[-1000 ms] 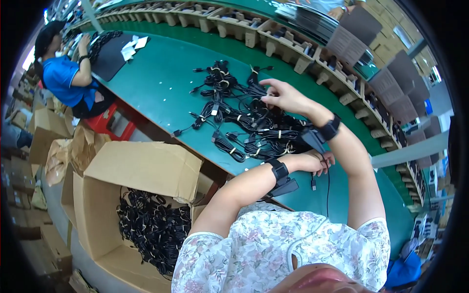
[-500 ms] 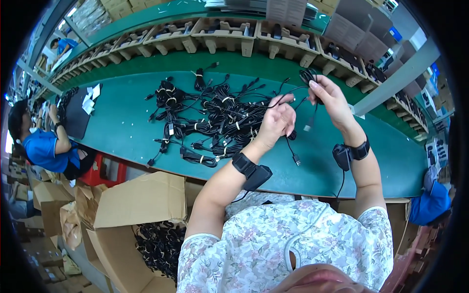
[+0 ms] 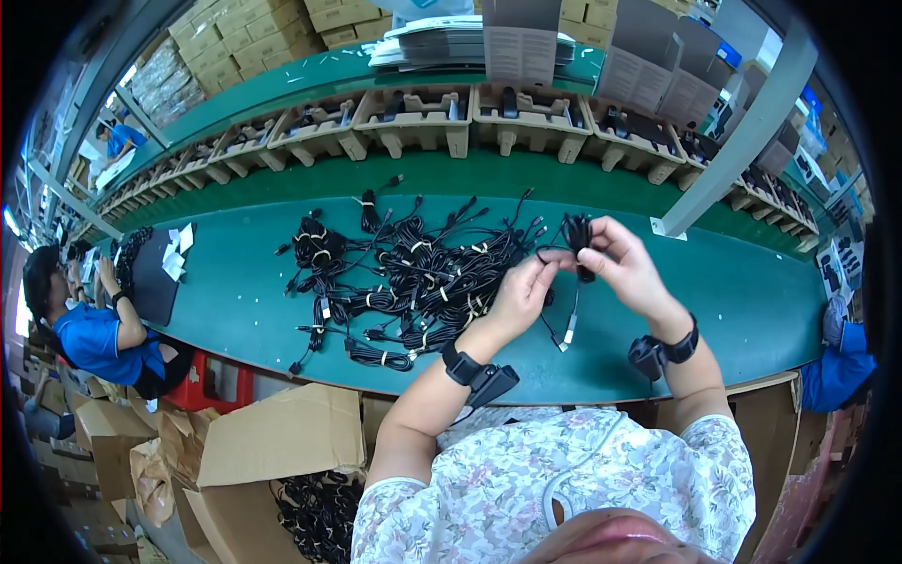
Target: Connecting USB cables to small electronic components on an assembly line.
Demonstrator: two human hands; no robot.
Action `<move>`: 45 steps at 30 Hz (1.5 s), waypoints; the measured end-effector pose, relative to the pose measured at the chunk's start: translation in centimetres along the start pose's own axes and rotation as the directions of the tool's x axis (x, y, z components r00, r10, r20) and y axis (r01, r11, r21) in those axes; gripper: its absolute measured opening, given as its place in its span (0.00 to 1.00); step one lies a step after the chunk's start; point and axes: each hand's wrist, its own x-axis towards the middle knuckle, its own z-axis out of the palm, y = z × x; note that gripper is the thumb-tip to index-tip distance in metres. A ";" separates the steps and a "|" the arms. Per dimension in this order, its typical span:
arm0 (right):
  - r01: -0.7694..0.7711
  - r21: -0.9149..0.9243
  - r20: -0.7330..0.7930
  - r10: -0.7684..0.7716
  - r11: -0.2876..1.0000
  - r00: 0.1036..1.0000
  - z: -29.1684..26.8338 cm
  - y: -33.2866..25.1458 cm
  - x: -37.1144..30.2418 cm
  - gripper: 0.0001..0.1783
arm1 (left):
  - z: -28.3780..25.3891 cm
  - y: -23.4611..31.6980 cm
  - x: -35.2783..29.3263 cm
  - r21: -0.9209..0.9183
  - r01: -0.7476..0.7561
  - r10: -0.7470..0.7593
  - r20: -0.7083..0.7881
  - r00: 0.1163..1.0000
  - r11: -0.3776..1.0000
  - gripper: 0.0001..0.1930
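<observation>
A coiled black USB cable [image 3: 576, 231] is held up over the right part of the green bench, with my right hand [image 3: 628, 267] closed round its coil. Its light-coloured plug [image 3: 570, 329] dangles below on a short length. My left hand [image 3: 526, 293] is beside the coil, thumb and fingertips pinched on a strand of the same cable; the fingertips are partly hidden. Left of my hands lies a heap of black cables [image 3: 413, 268], many coiled and bound with pale ties, their plugs pointing all ways. One tied bundle [image 3: 379, 355] lies at the heap's near edge.
Cardboard pulp trays [image 3: 413, 125] holding dark parts line the bench's back. A metal post [image 3: 742, 132] rises at the right. Below the bench, an open carton [image 3: 282, 437] contains more black cables. A co-worker in blue [image 3: 103, 343] sits at the left beside a dark mat [image 3: 155, 282].
My hands have come closer together and lower in the picture. My left fingers, looser before, now pinch the strand near the coil. The whole bench has shifted down in view.
</observation>
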 end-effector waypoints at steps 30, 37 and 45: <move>0.543 -0.622 0.411 -0.355 0.564 0.840 -3.3 0.5 3.3 0.11 | -0.1 0.9 -0.6 -0.706 0.696 -0.425 0.595 0.683 0.130 0.14; -0.292 -0.758 -0.517 -0.264 0.583 0.814 -16.4 4.0 14.2 0.17 | 0.1 -0.1 -0.4 -0.656 0.695 -0.494 0.517 0.699 0.296 0.13; -0.366 -0.811 -0.350 0.123 0.456 0.929 -24.3 10.7 22.2 0.17 | -0.3 -0.9 -0.7 -0.618 0.713 -0.491 0.532 0.690 0.332 0.12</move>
